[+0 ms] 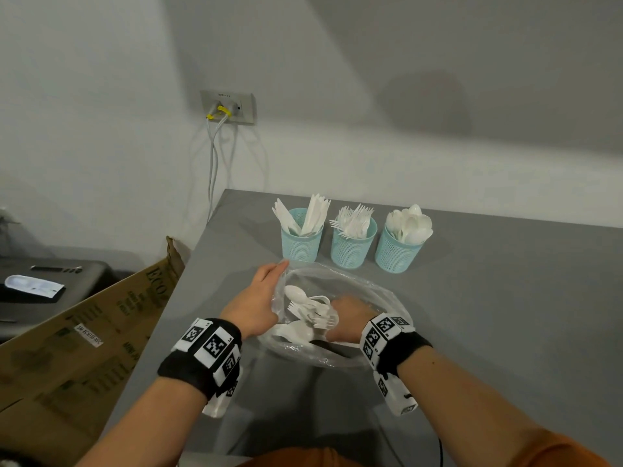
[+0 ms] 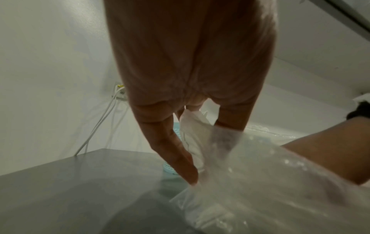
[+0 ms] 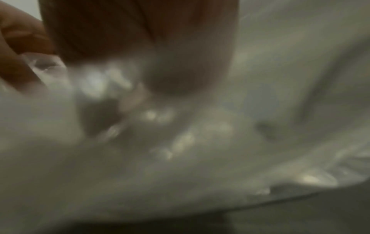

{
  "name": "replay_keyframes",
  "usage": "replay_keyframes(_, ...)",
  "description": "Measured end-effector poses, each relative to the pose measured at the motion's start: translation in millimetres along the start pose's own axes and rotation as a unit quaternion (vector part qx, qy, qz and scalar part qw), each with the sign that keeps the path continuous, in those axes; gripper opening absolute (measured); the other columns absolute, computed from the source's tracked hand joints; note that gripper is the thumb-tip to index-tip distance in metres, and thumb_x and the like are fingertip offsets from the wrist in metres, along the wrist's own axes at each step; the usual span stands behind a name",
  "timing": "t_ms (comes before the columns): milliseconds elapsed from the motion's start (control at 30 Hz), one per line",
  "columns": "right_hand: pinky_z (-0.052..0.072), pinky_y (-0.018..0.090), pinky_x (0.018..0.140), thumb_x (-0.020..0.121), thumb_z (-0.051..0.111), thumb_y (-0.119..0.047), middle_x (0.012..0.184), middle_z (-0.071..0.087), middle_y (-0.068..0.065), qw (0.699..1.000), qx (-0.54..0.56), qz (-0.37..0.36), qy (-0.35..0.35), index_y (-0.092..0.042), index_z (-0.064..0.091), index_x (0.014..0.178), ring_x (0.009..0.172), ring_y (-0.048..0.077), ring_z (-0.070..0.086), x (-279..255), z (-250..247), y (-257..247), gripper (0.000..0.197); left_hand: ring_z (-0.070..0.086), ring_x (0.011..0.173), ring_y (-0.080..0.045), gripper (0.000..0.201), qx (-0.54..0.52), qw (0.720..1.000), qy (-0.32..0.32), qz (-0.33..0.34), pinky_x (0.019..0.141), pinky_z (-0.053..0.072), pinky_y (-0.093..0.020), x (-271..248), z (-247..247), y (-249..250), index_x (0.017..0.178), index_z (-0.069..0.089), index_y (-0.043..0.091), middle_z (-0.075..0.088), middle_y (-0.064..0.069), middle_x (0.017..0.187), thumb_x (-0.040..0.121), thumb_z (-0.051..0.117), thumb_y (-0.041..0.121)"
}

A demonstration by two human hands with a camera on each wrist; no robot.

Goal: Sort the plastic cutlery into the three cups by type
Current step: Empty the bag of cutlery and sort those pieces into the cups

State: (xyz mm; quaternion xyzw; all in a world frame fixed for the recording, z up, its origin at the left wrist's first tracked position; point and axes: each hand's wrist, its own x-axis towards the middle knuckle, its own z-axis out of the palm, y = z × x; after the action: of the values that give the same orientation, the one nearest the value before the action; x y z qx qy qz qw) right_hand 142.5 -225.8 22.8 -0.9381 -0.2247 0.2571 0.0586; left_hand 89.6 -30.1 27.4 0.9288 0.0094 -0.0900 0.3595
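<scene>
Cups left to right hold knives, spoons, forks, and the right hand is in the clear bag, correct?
Not quite. The head view shows the middle cup holding forks and the right cup holding spoons. Knives fill the left cup, and the right hand is in the clear bag.

Black wristbands (image 1: 202, 360) carrying white blocks printed with black square codes wrap both bare forearms; orange clothing (image 1: 556, 449) shows below.

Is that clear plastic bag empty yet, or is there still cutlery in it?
Not empty. The plastic bag still shows a white spoon and forks through its clear film.
</scene>
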Motion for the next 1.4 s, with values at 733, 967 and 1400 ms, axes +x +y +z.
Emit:
replay_keyframes(733, 0.043, 0.031, 0.088, 0.081, 0.067, -0.025, 0.107, 0.068, 0.0, 0.985, 0.089, -0.05, 0.141, -0.022, 0.058, 0.116, 0.101, 0.021, 0.061, -13, -10, 13, 0.036, 0.06, 0.091, -0.003, 0.019, -0.114, 0.98, 0.152, 0.063, 0.085, 0.047, -0.023, 0, 0, 36, 0.101, 0.07, 0.034, 0.067, 0.015, 0.1, 0.093, 0.053, 0.038)
replay_keyframes(967, 0.042, 0.026, 0.082, 0.079, 0.067, -0.024, 0.109, 0.066, -0.001, 0.966, 0.17, -0.073, 0.182, -0.023, 0.053, 0.125, 0.098, 0.019, 0.06, -5, -6, 9, 0.048, 0.063, 0.099, -0.014, 0.006, -0.239, 0.948, 0.21, -0.001, 0.095, 0.05, -0.037, 15, 13, 35, 0.091, 0.067, 0.034, 0.066, 0.006, 0.104, 0.086, 0.067, 0.031)
replay_keyframes(1400, 0.041, 0.007, 0.052, 0.085, 0.064, -0.012, 0.063, 0.062, -0.005, 0.857, 0.415, -0.087, 0.292, -0.012, 0.055, 0.088, 0.052, 0.0, 0.058, -3, -27, -3, 0.009, 0.058, 0.091, -0.015, 0.033, -0.322, 0.932, 0.157, -0.06, 0.079, 0.05, -0.032, 16, 18, 54, 0.11, 0.048, 0.023, 0.058, -0.004, 0.115, 0.089, 0.05, -0.002)
